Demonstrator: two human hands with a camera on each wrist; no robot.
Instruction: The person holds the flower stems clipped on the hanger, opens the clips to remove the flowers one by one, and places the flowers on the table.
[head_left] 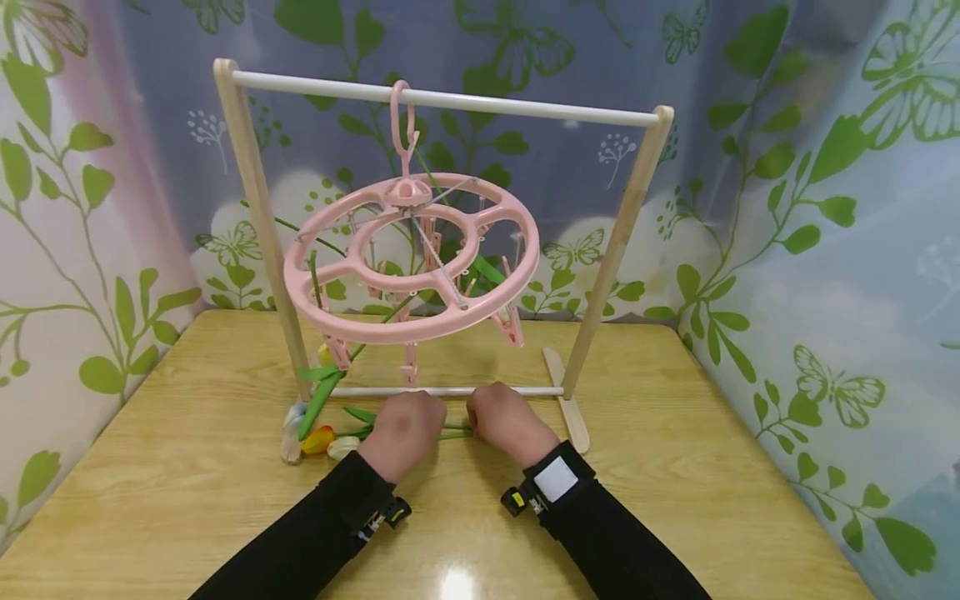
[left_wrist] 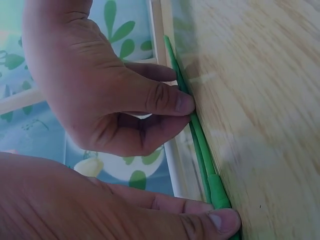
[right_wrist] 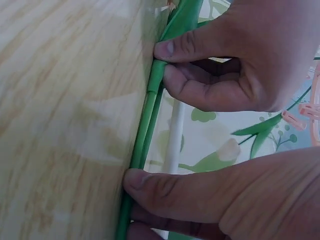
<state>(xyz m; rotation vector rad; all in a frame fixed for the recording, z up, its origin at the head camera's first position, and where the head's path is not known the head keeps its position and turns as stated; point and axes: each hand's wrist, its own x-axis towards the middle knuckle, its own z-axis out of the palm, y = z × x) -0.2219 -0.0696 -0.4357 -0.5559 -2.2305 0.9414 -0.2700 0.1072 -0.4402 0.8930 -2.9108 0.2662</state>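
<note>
In the head view, my left hand and right hand are close together, low over the table. Both pinch green flower stems lying along the wood. An orange tulip head and a white one lie left of the left hand. The left wrist view shows the left hand pinching at a green sleeve on one stem, while the right hand pinches two stems further along. From the right wrist, the right hand appears below the left hand.
A pink round clip hanger hangs from the white top bar of a wooden stand, just beyond the hands. Green stems and leaves are among its clips and at the stand's left foot. Leaf-patterned cloth surrounds the table.
</note>
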